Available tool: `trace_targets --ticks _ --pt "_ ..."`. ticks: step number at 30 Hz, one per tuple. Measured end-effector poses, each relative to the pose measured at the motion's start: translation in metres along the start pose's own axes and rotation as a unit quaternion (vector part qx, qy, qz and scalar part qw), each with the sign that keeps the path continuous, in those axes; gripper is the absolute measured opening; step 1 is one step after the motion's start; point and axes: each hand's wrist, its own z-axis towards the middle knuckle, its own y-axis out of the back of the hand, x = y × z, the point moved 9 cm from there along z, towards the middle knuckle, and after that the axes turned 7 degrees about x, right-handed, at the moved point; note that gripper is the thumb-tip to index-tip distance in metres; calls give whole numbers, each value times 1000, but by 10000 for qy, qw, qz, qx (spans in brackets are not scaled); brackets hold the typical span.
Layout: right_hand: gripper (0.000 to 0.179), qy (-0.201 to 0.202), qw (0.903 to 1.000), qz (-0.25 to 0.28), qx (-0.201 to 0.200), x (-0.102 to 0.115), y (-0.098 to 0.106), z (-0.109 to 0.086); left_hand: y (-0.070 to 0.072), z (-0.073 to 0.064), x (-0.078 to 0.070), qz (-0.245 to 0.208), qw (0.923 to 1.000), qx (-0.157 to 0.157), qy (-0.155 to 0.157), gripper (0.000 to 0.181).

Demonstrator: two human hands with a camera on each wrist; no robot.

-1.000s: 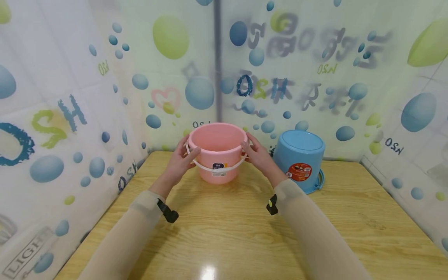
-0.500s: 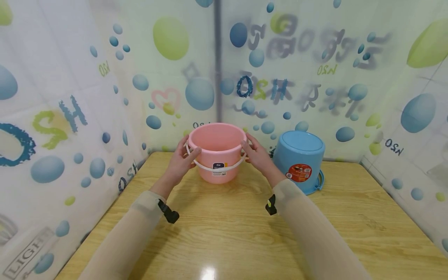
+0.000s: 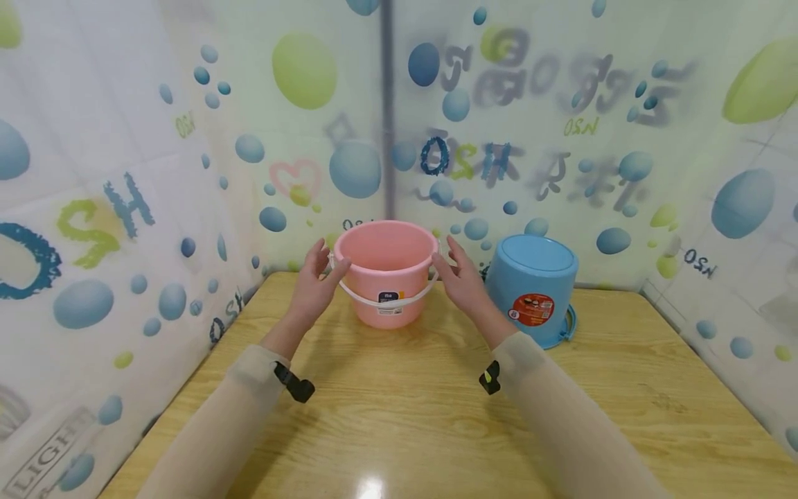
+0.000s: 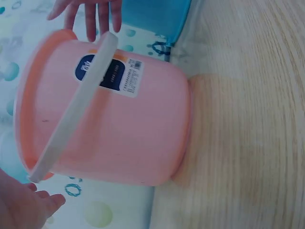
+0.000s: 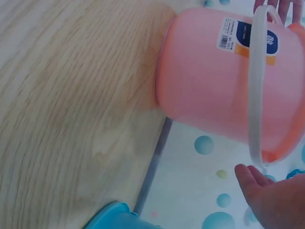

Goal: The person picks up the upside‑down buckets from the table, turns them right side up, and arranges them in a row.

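Observation:
A pink bucket (image 3: 388, 294) stands upright on the wooden table (image 3: 399, 409), its white handle (image 3: 355, 296) hanging down across the front below a dark label (image 4: 112, 74). My left hand (image 3: 313, 287) is at the bucket's left side, fingers spread, with the thumb near the rim. On the opposite side is my right hand (image 3: 464, 281), its fingers loosely extended and its thumb by the rim. In both wrist views a gap shows between the nearer hand and the bucket's wall.
To the right a blue bucket (image 3: 533, 277) stands upside down, a red round label on its side and its handle at the table. Behind the table rises a patterned curtain (image 3: 355, 69) with blue and green dots.
Both hands have loosened from the pink bucket's sides and moved slightly outward, the left to the left and the right to the right. The bucket stays in place.

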Motion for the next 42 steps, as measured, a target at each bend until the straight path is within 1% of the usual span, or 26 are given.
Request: trace_targets --ticks 3,5,7,9,12,16,20,22,26,28,31,33,36,38,40,42 --pt "77 64 9999 -68 38 6 3 -10 7 -7 -13 -40 9989 -270 -370 90" --pt "79 92 9998 -108 111 8 5 -19 11 -12 -21 -126 9975 -429 -543 86" --pt "82 104 9997 -130 201 10 7 -29 13 -17 -29 -198 9961 -511 -691 81" --pt "85 111 9994 -164 281 10 9 -38 11 -23 -38 -234 9950 -493 -841 77" --pt "83 163 9987 -255 405 11 13 -52 4 -32 -52 -259 9935 -290 -1067 73" --pt "79 248 9970 -496 544 13 19 -71 -14 -45 -70 -445 9897 169 -1348 71" --pt "73 357 9949 -631 702 13 24 -92 -36 -55 -81 -552 9831 690 -1604 70" --pt "72 383 9942 -632 784 12 26 -102 -48 -59 -85 -562 9800 969 -1645 69" --pt "68 483 9926 -682 884 7 30 -119 -75 -67 -89 -755 9699 1589 -1685 73" --pt "67 541 9917 -737 906 3 32 -126 -89 -71 -90 -812 9646 1834 -1714 77" --pt "66 641 9897 -899 912 -3 36 -138 -112 -75 -91 -908 9542 2239 -1767 81" --pt "66 661 9886 -986 930 -5 40 -147 -127 -79 -89 -783 9492 2485 -1765 82" --pt "66 619 9874 -1114 934 -9 48 -160 -148 -83 -86 -538 9389 2902 -1772 82" --pt "66 566 9868 -1204 921 -12 55 -167 -161 -85 -83 -275 9338 3094 -1774 82" --pt "67 490 9861 -1299 911 -16 62 -172 -172 -85 -80 -112 9280 3275 -1775 82" --pt "69 408 9854 -1396 881 -21 70 -175 -182 -84 -76 24 9248 3391 -1725 82"
